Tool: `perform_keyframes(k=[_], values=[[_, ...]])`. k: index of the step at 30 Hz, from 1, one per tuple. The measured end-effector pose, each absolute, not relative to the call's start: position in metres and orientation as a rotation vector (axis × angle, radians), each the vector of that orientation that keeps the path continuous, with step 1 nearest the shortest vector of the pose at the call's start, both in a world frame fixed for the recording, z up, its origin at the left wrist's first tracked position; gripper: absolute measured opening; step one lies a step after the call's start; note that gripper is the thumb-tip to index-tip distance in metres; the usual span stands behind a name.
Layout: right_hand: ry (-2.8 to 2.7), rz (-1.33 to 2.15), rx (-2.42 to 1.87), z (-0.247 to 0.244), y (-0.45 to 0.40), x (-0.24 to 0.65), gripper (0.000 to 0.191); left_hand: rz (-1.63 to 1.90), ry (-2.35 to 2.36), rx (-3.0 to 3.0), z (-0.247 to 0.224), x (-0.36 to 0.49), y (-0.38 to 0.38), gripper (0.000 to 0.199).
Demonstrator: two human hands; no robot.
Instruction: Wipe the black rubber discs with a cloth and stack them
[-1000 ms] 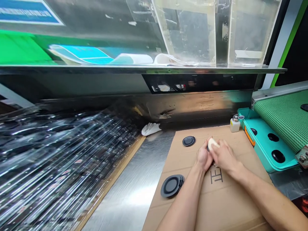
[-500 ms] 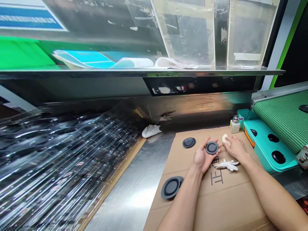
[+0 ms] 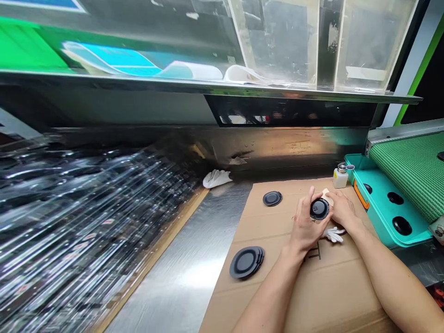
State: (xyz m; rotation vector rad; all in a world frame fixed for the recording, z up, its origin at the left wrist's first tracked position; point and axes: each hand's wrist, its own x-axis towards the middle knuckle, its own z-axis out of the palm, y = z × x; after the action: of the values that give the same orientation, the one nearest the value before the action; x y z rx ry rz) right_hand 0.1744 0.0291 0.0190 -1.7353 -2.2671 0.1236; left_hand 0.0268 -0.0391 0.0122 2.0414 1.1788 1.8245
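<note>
My left hand [image 3: 305, 226] grips a round black disc-shaped part [image 3: 319, 209] by its edge, its face turned up toward me. Against the far right edge of that disc, my right hand [image 3: 341, 209] pinches a pale cream pad or cloth [image 3: 327, 196]. A white glove [image 3: 333, 234] lies on the cardboard sheet [image 3: 333, 296] just below the hands, partly hidden by the left one. To the left on the cardboard are a small dark disc stack [image 3: 272, 198] and a larger stack of dark discs [image 3: 246, 262].
A turquoise tray [image 3: 385, 231] holding several black round parts stands at right, beside a green conveyor belt [image 3: 409, 157]. A small white bottle [image 3: 340, 176] is at its corner. Clear plastic trays [image 3: 86, 222] fill the left; another white glove [image 3: 217, 178] lies near them.
My left hand has gone from lying palm-up under the disc to gripping it by the edge, and it has moved right. The disc now meets the pad in my right hand. The view has shifted slightly.
</note>
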Motion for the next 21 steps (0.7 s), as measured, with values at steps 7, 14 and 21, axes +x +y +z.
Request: perform_keyframes(k=[7, 14, 21], values=[[-2.269, 0.107, -1.718, 0.016, 0.031, 0.176, 0.036, 1.801, 1.248, 2.071, 0.015, 0.028, -0.041, 0.092], [-2.231, 0.102, -1.727, 0.014, 0.03, 0.175, 0.032, 1.279, 1.799, 1.969, -0.007, 0.014, -0.019, 0.026], [-2.203, 0.107, -1.712, 0.007, 0.034, 0.177, 0.034, 1.033, 2.102, 1.924, -0.017, 0.004, -0.015, 0.048]])
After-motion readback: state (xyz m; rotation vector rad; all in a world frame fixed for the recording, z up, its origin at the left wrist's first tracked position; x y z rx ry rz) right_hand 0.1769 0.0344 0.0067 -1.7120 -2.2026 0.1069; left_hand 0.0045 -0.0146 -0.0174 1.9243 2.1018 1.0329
